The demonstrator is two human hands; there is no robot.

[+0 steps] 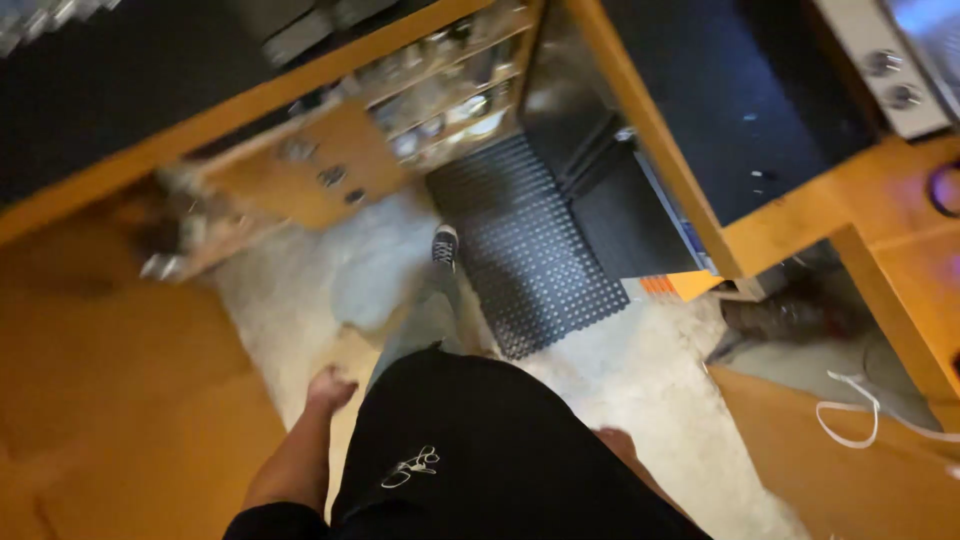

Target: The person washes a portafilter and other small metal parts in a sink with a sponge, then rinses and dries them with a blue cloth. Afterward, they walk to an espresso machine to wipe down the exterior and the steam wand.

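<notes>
Empty, loose grip: left hand [328, 388] above pale rough floor [620, 380].

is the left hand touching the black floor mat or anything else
Apart. The head view shows the left hand hanging empty beside the leg, over pale floor, with the black floor mat well ahead of it.

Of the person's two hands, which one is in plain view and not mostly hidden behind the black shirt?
The left hand: it hangs empty beside the black shirt, fully visible. The right hand only peeks out behind the shirt's edge.
</notes>
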